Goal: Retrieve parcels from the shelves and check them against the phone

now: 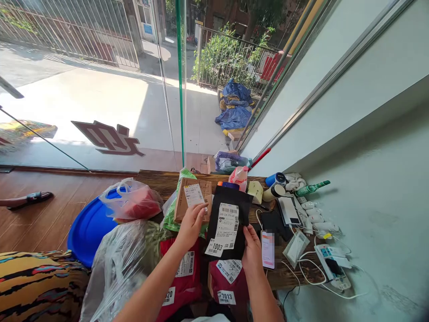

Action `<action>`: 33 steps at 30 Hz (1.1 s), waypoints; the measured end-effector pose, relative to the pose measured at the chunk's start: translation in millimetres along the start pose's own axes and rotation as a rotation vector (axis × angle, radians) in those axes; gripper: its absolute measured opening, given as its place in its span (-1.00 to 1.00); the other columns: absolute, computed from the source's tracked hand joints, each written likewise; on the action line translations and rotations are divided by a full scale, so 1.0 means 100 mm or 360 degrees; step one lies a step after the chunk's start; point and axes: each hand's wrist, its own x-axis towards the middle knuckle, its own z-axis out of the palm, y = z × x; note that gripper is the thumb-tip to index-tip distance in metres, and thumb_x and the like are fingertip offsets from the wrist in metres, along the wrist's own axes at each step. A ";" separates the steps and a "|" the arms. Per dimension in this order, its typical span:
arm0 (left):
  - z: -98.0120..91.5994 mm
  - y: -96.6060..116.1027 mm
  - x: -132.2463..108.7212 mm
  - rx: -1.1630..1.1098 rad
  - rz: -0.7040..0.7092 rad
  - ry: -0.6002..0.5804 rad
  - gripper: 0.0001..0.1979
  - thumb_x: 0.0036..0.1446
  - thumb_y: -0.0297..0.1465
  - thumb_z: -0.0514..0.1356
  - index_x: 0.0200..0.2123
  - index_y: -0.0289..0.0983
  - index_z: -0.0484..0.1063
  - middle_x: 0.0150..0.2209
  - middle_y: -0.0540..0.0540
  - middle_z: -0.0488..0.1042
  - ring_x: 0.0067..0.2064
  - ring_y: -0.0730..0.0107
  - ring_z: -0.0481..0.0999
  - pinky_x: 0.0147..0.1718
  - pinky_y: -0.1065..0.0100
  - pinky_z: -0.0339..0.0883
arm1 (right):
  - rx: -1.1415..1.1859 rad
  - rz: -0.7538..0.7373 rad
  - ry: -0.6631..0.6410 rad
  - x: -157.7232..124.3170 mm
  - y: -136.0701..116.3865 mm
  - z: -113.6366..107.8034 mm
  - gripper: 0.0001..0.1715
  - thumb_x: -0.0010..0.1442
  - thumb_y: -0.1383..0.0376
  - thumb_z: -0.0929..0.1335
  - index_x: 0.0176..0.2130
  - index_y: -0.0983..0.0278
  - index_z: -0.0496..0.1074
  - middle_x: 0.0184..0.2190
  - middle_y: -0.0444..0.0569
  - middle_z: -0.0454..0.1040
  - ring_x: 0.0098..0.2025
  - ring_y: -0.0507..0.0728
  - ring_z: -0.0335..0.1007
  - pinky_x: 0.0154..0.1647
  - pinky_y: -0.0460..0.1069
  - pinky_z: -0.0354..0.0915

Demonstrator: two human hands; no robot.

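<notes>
A black mailer parcel with a white label reading 1003 is raised over the table. My right hand pinches its right edge between thumb and fingers. My left hand has its fingers stretched out over a small brown cardboard box, close to the label on its top; whether they touch it I cannot tell. Nearer to me lie a red parcel and another dark red parcel labelled 7013. A lit phone lies just right of my right hand.
On the wooden table's right side are a power strip, white cables, bottles and a green bottle. To the left stand a blue round lid or tub and clear plastic bags. Glass panels rise behind.
</notes>
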 end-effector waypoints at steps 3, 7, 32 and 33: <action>0.07 0.11 -0.25 -0.0936 -0.0313 -0.0207 -0.54 0.24 -0.08 0.13 0.07 -0.23 0.45 0.01 -0.19 0.57 0.07 0.05 0.51 0.05 0.06 0.40 | -0.0097 -0.0096 0.0038 -0.14 0.01 0.09 -0.57 -0.11 0.10 0.56 -0.22 0.13 0.51 -0.29 -0.20 0.63 -0.20 0.12 0.54 -0.10 0.02 0.41; 0.04 0.16 -0.46 -0.1075 -0.0564 -0.0139 -0.53 0.00 -0.13 0.39 -0.09 -0.28 0.48 -0.10 -0.18 0.63 -0.11 0.09 0.60 -0.15 0.17 0.49 | -0.0213 -0.0159 -0.0105 -0.33 0.05 0.20 -0.62 -0.02 0.07 0.52 -0.21 0.14 0.51 -0.25 -0.17 0.62 -0.15 0.13 0.51 -0.08 0.01 0.38; -0.39 -0.12 -0.13 0.0189 -0.0274 0.0249 -0.67 0.19 -0.19 0.17 -0.06 -0.23 0.50 -0.15 -0.21 0.63 -0.12 0.02 0.60 -0.16 0.17 0.44 | -0.0296 -0.0311 -0.0371 -0.32 -0.06 -0.12 -0.52 0.08 0.01 0.48 -0.07 0.19 0.48 -0.01 0.05 0.58 0.00 0.25 0.54 0.03 0.17 0.43; -0.43 -0.15 -0.06 0.0382 -0.0312 0.0297 -0.67 0.19 -0.24 0.16 -0.02 -0.24 0.49 -0.14 -0.25 0.62 -0.09 -0.03 0.58 -0.10 0.10 0.41 | -0.0353 -0.0351 -0.0322 -0.28 -0.06 -0.25 -0.52 0.07 0.01 0.48 -0.08 0.19 0.48 -0.01 0.05 0.57 -0.02 0.24 0.54 0.03 0.17 0.44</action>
